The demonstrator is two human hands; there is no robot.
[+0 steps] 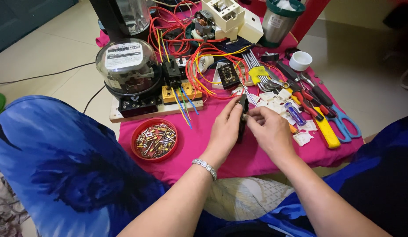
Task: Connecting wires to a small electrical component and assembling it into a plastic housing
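Both your forearms are bare, with no sleeves showing. Your left hand [224, 130] has a silver bracelet [204, 167] of small square links around the wrist; your right hand [270, 132] wears no jewellery that shows. Your legs are covered in loose cloth [59, 166] of bright blue, mottled with darker navy patches. A pale patterned fabric [243, 199] shows between your knees.

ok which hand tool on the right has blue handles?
The scissors, at the cloth's far right edge. The pliers beside them have red handles, and the cutter is yellow.
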